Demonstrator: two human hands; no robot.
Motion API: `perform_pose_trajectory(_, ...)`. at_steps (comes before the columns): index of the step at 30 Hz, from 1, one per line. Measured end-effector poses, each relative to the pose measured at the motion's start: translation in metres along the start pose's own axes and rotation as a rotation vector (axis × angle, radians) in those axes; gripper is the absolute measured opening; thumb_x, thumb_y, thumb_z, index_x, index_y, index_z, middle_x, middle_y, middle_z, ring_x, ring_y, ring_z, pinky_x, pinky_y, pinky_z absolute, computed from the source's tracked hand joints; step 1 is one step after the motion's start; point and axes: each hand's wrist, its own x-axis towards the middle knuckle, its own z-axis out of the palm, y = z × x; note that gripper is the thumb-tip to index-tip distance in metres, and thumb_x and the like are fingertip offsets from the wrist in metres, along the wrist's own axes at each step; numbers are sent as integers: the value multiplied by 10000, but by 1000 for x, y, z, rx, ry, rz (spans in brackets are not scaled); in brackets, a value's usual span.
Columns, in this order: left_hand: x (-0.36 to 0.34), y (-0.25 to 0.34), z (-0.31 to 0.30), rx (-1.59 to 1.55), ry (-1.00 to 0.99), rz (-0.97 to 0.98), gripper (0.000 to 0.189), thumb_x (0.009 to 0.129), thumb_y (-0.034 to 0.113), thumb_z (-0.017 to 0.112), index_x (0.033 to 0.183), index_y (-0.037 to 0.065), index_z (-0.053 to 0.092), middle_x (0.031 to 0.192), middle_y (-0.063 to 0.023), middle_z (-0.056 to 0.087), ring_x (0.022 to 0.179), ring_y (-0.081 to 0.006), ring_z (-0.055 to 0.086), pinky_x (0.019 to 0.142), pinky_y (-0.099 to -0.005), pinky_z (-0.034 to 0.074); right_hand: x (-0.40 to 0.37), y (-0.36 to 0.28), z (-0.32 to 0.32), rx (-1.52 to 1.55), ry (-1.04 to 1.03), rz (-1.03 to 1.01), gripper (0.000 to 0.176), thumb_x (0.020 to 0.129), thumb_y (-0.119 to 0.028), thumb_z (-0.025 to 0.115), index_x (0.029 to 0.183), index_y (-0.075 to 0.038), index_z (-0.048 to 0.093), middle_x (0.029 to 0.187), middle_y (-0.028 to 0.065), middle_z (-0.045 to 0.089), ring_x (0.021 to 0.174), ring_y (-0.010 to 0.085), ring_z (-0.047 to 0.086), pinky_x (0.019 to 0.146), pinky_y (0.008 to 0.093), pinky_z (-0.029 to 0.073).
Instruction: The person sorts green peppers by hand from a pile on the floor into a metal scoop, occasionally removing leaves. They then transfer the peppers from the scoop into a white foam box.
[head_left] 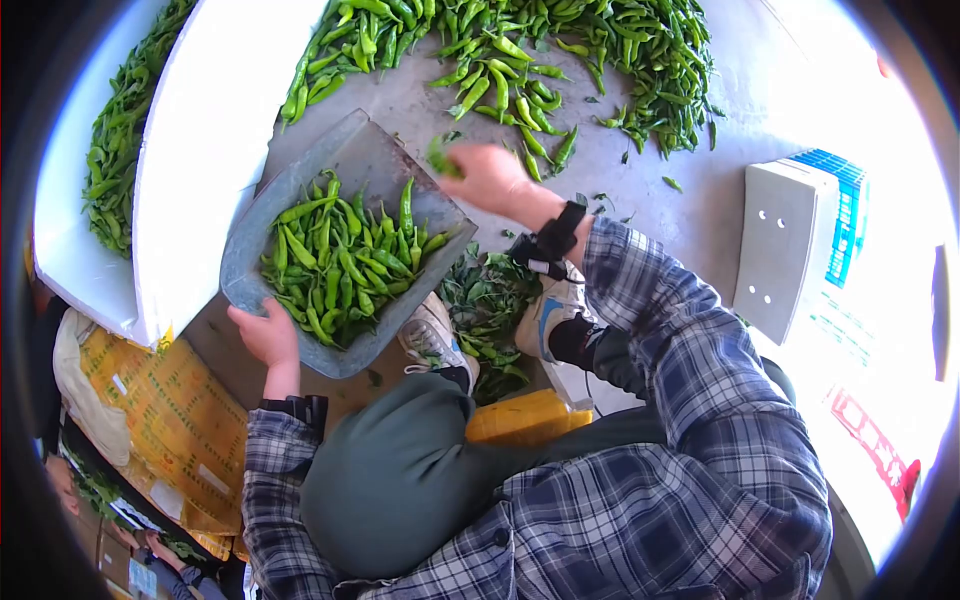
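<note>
A grey scoop-like pan full of green peppers is tilted over my left knee. My left hand grips its lower left rim. Beyond the pan's right edge, my right hand is closed on something green and leafy, blurred by motion. Loose peppers lie on the grey floor above that hand, joined to a larger heap. Between my shoes is a pile of dark green leaves with some peppers in it.
A white foam box with green peppers inside stands at the left. Yellow printed cartons are below it. At the right are a grey-white crate and a blue basket. A yellow object lies under my legs. Another person's hand shows at lower left.
</note>
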Motion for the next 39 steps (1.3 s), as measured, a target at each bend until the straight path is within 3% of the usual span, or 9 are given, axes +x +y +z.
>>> perform_pose_trajectory(3, -1, 6, -4, -7, -4, 4, 460, 778, 197, 535, 1118, -60, 364, 943, -274, 574, 870, -410, 563, 753, -443, 438, -4, -28, -4, 263, -311, -136, 391, 722, -380, 591, 945, -59, 580, 865, 144, 627, 817, 331, 591, 719, 419, 468)
perform_pose_trajectory(8, -1, 7, -4, 23, -21, -16, 439, 779, 186, 532, 1106, -60, 374, 941, -267, 578, 861, -406, 569, 752, -440, 441, 45, 25, 25, -392, 158, -105, 167, 779, -155, 527, 892, -44, 580, 887, 157, 592, 806, 308, 611, 676, 389, 492)
perform_pose_trajectory(11, 0, 6, -1, -35, -1, 18, 436, 781, 189, 530, 1105, -59, 377, 939, -269, 578, 855, -407, 570, 749, -440, 441, 9, 36, 46, -391, -135, -146, 145, 736, -82, 519, 808, -19, 630, 849, 188, 623, 763, 307, 628, 621, 386, 514)
perform_pose_trajectory(14, -1, 4, -4, -53, -12, 18, 435, 782, 188, 532, 1101, -64, 379, 944, -272, 574, 862, -409, 566, 753, -440, 439, -30, 28, 5, -185, -884, 53, 165, 724, -125, 550, 789, -31, 669, 840, 178, 644, 786, 316, 630, 665, 395, 505)
perform_pose_trajectory(17, -1, 3, -4, 10, -30, -4, 435, 785, 190, 532, 1098, -70, 380, 948, -275, 569, 868, -412, 561, 755, -441, 436, -34, 45, 3, -397, -413, 217, 203, 741, -187, 574, 863, -35, 632, 849, 166, 635, 799, 304, 622, 664, 401, 500)
perform_pose_trajectory(19, 0, 3, -3, -6, -22, 10, 438, 789, 199, 532, 1097, -73, 379, 948, -277, 565, 869, -415, 558, 756, -443, 435, -33, 48, -11, -338, 121, 283, 278, 744, -215, 591, 961, -46, 553, 925, 172, 581, 794, 310, 611, 656, 412, 499)
perform_pose_trajectory(32, 2, 4, -2, -34, -14, 18, 447, 798, 198, 534, 1112, -73, 365, 950, -281, 563, 874, -414, 558, 752, -442, 436, -7, 40, 3, -272, 87, 355, 288, 722, -186, 592, 948, -24, 521, 1015, 231, 509, 833, 335, 602, 705, 411, 504)
perform_pose_trajectory(37, 0, -1, -1, -18, -16, 26, 461, 792, 193, 537, 1125, -71, 359, 935, -278, 570, 859, -419, 561, 745, -444, 438, -5, -27, 0, 167, -129, -213, 242, 737, -233, 558, 919, -73, 545, 860, 165, 557, 840, 304, 585, 726, 403, 474)
perform_pose_trajectory(39, 1, -1, 0, -14, -6, 22, 465, 789, 194, 538, 1127, -68, 358, 936, -279, 570, 861, -420, 561, 747, -445, 438, 17, -17, -14, -22, -44, -45, 231, 747, -210, 545, 940, -82, 542, 892, 165, 550, 856, 310, 578, 732, 406, 472)
